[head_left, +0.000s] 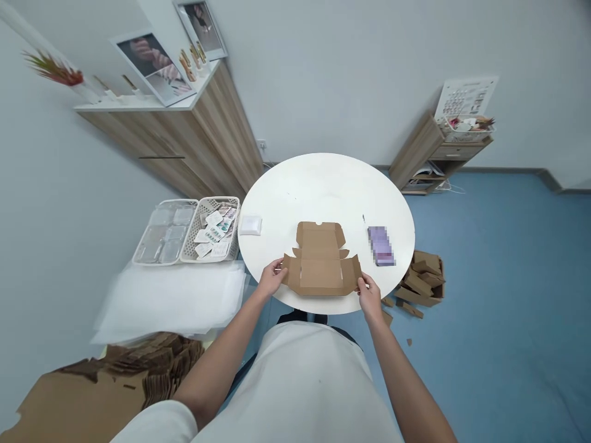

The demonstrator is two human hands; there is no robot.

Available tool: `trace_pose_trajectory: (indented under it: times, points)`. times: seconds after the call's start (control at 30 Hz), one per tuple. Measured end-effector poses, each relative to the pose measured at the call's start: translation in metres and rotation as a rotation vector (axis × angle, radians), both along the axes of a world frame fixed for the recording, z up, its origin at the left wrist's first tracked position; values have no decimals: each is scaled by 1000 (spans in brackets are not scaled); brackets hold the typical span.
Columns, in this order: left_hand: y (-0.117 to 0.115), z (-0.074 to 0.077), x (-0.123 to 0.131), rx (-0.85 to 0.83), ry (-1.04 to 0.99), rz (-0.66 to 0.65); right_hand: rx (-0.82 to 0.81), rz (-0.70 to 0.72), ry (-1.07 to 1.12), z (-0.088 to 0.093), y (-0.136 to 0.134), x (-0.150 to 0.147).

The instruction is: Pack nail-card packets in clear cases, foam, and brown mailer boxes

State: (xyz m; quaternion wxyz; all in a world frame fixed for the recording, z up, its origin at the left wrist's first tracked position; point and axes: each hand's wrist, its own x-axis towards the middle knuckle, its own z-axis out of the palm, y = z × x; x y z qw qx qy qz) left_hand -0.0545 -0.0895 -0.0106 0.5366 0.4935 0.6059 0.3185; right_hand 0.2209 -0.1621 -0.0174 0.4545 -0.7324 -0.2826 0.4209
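An unfolded brown cardboard box (321,271) lies near the front edge of the round white table (323,172), its side flaps tilted up a little. My left hand (272,277) pinches the left side flap between thumb and fingers. On the other side, my right hand (369,294) grips the right side flap the same way. A purple item (381,246), blurred by pixels, lies to the right of the cardboard, with a small dark object (364,218) beside it. At the table's left edge sits a small white stack (250,225).
Left of the table are a basket of printed cards (215,231), a basket of clear packs (166,234), translucent sheets (170,301) and stacked flat cardboard (92,394). A carton of cardboard pieces (422,280) stands on the floor at right.
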Motion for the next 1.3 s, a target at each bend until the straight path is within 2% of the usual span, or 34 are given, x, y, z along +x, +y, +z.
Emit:
trace_pose_trajectory:
  times: [0.23, 0.5, 0.67, 0.73, 0.83, 0.9, 1.07, 1.17, 1.3]
  points:
    - [33, -28, -4, -78, 4, -18, -68, 22, -132, -9, 20, -9]
    - [45, -45, -7, -63, 5, -25, -59, -51, -195, -29, 23, -19]
    - [47, -50, -9, -67, 58, -59, -99, -44, -242, -30, 21, -19]
    - [45, -47, -9, -28, 154, -82, -138, -20, -244, -28, 22, -17]
    - [34, -37, -4, 134, 395, -118, -192, -3, -322, -25, 29, -12]
    - [25, -27, 3, 241, 533, -190, -200, -4, -394, -23, 37, -6]
    - [7, -11, 27, 382, 669, -542, -139, 90, -453, -17, 73, 6]
    - [4, -13, 38, 374, 738, -678, -119, 171, -422, -14, 98, 7]
    - [5, -21, 44, 306, 857, -774, -121, 283, -340, -16, 126, 6]
